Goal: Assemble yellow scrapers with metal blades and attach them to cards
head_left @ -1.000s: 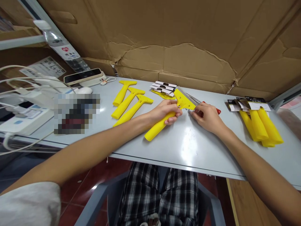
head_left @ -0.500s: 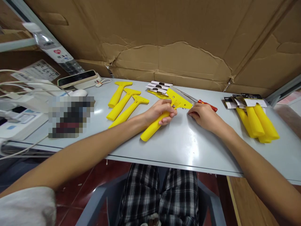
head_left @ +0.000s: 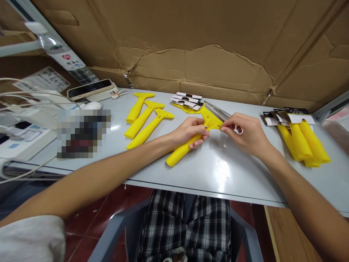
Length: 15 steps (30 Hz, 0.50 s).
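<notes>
My left hand [head_left: 191, 131] is wrapped round the handle of a yellow scraper [head_left: 178, 152], its head tilted up to the right. At the right corner of that head, my right hand [head_left: 247, 133] pinches thumb and forefinger together; anything between them is too small to make out. A metal blade edge shows along the far side of the head. Just behind it lies the thin shaft of a screwdriver [head_left: 213, 105], its handle hidden by my right hand. Left of my hands, three yellow scraper handles [head_left: 148, 128] lie side by side on the table.
Carded packs [head_left: 188, 99] lie behind the scraper. More carded yellow scrapers [head_left: 301, 142] are piled at right. A phone [head_left: 91, 89], cables, a power strip [head_left: 23, 142], a bottle [head_left: 64, 54] and a blurred patch occupy the left. Cardboard [head_left: 196, 69] walls the back.
My right hand has lifted from the tabletop to the corner of the scraper's head, now covering the screwdriver's red handle. My left hand still grips the scraper, its head turned slightly.
</notes>
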Each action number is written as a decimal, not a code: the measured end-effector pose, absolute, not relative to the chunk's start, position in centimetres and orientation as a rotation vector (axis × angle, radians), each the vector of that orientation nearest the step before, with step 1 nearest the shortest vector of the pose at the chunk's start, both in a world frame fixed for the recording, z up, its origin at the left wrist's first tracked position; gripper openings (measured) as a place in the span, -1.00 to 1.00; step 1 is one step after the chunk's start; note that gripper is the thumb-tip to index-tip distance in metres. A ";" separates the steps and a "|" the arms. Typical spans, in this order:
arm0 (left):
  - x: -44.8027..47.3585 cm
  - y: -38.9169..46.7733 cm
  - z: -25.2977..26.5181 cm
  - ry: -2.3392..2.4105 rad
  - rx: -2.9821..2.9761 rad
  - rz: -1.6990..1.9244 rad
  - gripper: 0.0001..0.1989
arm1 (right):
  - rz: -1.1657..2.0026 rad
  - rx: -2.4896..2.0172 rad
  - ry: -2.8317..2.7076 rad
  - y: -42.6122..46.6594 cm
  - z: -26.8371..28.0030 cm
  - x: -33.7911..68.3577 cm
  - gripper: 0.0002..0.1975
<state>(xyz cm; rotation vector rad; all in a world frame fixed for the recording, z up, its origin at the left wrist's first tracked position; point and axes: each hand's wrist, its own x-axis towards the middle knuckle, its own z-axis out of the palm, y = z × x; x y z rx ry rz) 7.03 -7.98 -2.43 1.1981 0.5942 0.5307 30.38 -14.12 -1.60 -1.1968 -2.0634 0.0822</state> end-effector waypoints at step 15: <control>7.0 -8.3 -2.7 0.629 1.298 0.515 -0.82 | -0.004 -1.188 -2.034 -14.1 -2.7 29.5 -0.88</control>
